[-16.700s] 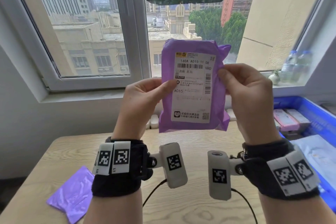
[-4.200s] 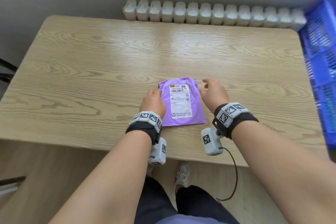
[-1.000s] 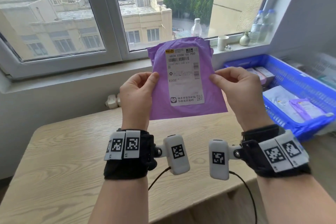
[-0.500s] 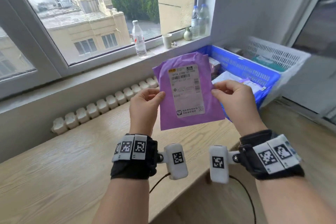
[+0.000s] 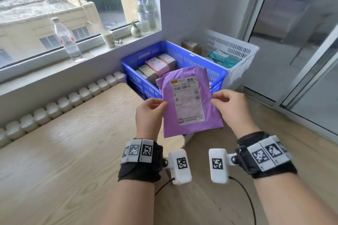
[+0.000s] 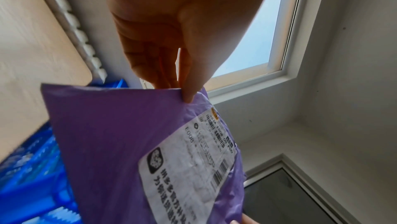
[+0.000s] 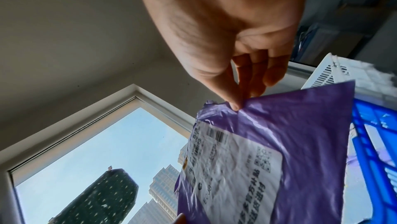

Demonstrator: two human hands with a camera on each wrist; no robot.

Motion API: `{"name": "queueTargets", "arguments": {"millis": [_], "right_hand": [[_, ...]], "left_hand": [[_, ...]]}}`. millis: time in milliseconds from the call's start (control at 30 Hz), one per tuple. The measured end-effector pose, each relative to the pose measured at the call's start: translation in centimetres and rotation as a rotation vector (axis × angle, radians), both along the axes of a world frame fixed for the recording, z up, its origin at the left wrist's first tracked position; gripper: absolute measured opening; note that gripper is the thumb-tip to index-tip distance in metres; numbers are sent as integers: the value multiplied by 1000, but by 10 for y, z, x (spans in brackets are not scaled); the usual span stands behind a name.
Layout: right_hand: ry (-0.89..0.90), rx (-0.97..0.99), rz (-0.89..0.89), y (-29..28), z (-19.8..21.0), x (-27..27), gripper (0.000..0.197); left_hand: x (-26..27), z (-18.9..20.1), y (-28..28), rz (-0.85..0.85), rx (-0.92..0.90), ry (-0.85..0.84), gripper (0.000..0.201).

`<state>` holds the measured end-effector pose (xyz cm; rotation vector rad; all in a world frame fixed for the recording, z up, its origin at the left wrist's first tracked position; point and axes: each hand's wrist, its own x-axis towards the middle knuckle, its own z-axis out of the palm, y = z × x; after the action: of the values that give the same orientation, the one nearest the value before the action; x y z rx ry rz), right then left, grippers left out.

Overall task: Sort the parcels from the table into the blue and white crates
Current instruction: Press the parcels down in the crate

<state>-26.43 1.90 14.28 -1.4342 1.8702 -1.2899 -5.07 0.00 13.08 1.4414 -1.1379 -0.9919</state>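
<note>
A purple parcel (image 5: pixel 190 102) with a white shipping label hangs upright in the air, label toward me, just past the table's right end. My left hand (image 5: pixel 151 109) pinches its left edge and my right hand (image 5: pixel 228 104) pinches its right edge. The left wrist view shows the parcel (image 6: pixel 120 142) pinched by the left hand (image 6: pixel 182 90), and the right wrist view shows the parcel (image 7: pixel 300 125) pinched by the right hand (image 7: pixel 238 102). Behind it on the floor stand the blue crate (image 5: pixel 217 73), holding several parcels, and the white crate (image 5: pixel 237 49), holding a teal parcel (image 5: pixel 223 59).
The wooden table (image 5: pixel 64 151) lies to the left with a radiator (image 5: pixel 73 97) along its far edge. Water bottles (image 5: pixel 148 12), a paper cup (image 5: pixel 108 38) and a small vase (image 5: pixel 135 30) stand on the windowsill. A glass sliding door (image 5: pixel 301 51) is at the right.
I lifted the parcel off the table with both hands. Over the last second the view and the parcel have swung right, so both crates now sit behind it.
</note>
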Motion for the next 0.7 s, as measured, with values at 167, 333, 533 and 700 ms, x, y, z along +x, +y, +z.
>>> {"name": "queueTargets", "arguments": {"millis": [167, 333, 533, 700], "right_hand": [[-9, 40, -52, -23, -14, -60, 9], [-29, 74, -74, -61, -29, -103, 8], [-3, 128, -93, -133, -33, -157, 7], [6, 182, -125, -197, -26, -206, 7]], "left_hand": [[-60, -12, -29, -37, 41, -20, 4], [-106, -26, -75, -87, 64, -64, 5], [-166, -39, -159, -126, 100, -53, 12], [-221, -41, -233, -181, 135, -65, 19]]}}
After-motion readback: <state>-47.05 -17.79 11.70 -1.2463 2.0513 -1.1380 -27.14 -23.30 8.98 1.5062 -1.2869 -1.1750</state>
